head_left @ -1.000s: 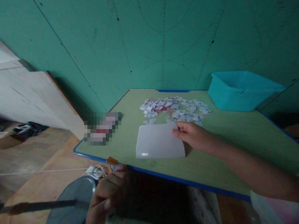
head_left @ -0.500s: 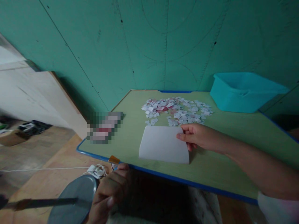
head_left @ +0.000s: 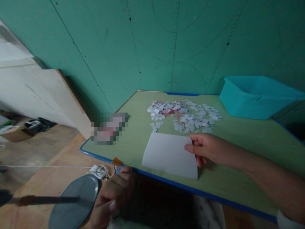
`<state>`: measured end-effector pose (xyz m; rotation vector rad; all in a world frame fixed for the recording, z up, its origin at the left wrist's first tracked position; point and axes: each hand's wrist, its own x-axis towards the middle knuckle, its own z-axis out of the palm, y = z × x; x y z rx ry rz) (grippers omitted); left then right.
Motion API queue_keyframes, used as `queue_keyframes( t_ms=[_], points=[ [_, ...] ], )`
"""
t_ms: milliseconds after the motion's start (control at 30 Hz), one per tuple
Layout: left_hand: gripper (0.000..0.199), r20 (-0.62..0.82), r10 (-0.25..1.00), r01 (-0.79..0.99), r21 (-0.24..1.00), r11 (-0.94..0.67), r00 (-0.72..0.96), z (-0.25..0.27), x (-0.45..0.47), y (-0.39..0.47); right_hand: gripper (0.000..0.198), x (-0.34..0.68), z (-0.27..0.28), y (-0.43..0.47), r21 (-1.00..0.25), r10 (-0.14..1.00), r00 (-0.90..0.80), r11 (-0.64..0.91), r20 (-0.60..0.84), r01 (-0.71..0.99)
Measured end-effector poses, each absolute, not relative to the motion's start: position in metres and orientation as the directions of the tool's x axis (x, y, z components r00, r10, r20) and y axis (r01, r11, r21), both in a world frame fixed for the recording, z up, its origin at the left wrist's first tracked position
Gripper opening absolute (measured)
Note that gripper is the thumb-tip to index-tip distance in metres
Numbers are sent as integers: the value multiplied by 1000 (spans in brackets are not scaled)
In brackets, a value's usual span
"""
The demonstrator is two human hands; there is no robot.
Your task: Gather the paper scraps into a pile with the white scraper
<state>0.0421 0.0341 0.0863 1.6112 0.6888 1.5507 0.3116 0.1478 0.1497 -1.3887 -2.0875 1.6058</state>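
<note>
My right hand [head_left: 199, 148] pinches the right edge of a white sheet of paper [head_left: 169, 156], thumb on top and fingers behind. The sheet is held tilted over the front of the pale green table [head_left: 228, 178]. Just behind it lies a loose spread of small cut paper pieces [head_left: 186, 117], mostly white with some pinkish red ones. Below the table's blue front edge, my left hand [head_left: 116, 190] is curled closed. A small orange piece [head_left: 117, 161] and a bit of blue show by its fingertips; whatever is in the hand is hidden.
A turquoise plastic bin [head_left: 252, 98] stands at the back right of the table, near the green wall [head_left: 95, 47]. A pixelated flat item [head_left: 111, 128] lies at the left edge. On the left are a round grey base [head_left: 73, 203] with a pole and a white cable [head_left: 101, 171].
The paper's near edge has come down and closer to me, with my right hand slightly lower and further right. The view has shifted a little. My left hand stays curled.
</note>
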Motion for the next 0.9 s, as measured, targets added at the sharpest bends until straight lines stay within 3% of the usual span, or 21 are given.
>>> queue_keyframes(
  t_ms=[267,500,633,900],
  points=[
    [23,582,803,-198,809,-554,133,58,31,31,24,312,146,148,-851,729,-572,-27,-376,525],
    [25,531,844,-167,841,-515,71,82,43,34,23,307,148,144,-868,726,-575,-62,-378,492],
    [24,579,814,-175,806,-565,38,87,47,35,26,306,148,143,-872,735,-570,-58,-368,487],
    [38,589,780,-113,807,-579,210,91,48,41,26,305,147,142,-871,735,-573,-49,-362,488]
  ],
)
